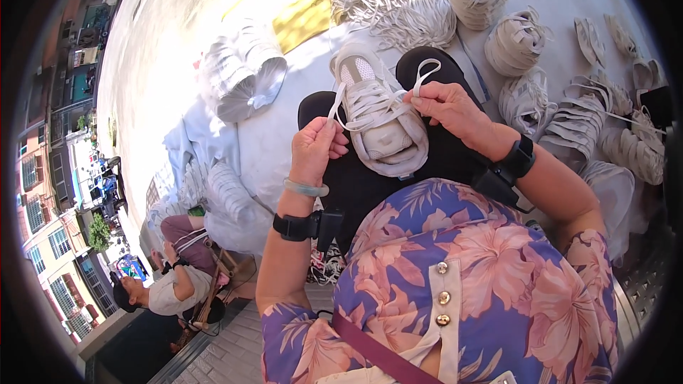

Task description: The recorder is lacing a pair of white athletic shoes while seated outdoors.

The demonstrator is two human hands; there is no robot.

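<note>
A pale grey-white sneaker [388,139] rests on my lap between my knees, its mesh-panelled end pointing away from me. White shoelace [371,104] criss-crosses its front. At the shoe's left side, my left hand [313,148] is closed, pinching one stretch of the lace drawn out from the eyelets. My right hand [455,112] pinches the lace on the other side between thumb and fingertips. Above those fingers a loop of lace [428,65] stands up.
Bundled white laces [398,0] lie ahead by a yellow sheet [302,18]. Stacked shoe pieces [516,41] crowd the right. A clear plastic bag of white pieces [238,75] sits at left. Further left, another person [174,288] sits on a chair.
</note>
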